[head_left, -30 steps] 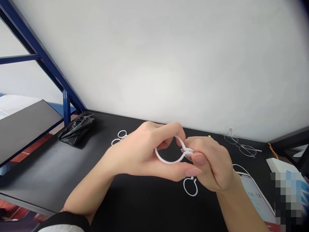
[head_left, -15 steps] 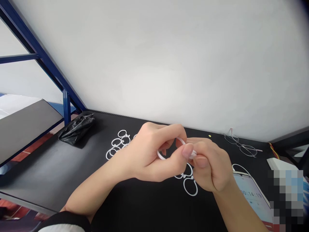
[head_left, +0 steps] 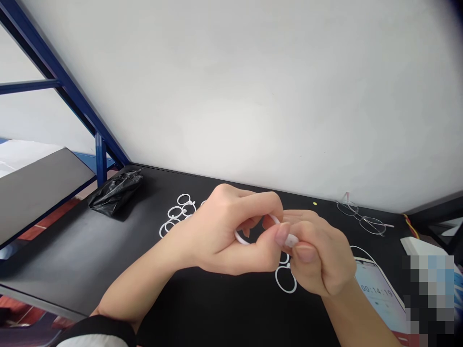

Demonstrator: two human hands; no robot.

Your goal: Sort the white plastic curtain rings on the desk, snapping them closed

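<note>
Both hands meet above the black table (head_left: 72, 250) and pinch one white plastic ring (head_left: 241, 238). My left hand (head_left: 231, 233) curls its fingers round the ring's left side, thumb pressed to its right end. My right hand (head_left: 318, 255) grips the ring's clasp end between thumb and forefinger. Most of the ring is hidden by the fingers. Another white ring (head_left: 285, 279) lies on the table just below the hands.
Several white rings (head_left: 179, 212) lie in a cluster behind my left wrist. A crumpled black bag (head_left: 115, 193) sits at the back left. Wire-framed glasses (head_left: 361, 219) rest by the wall, a lit phone (head_left: 379, 289) with a white cable at right.
The ring was held wide between the hands; now the hands have closed together, squeezing it smaller and hiding most of it. The hands dropped slightly.
</note>
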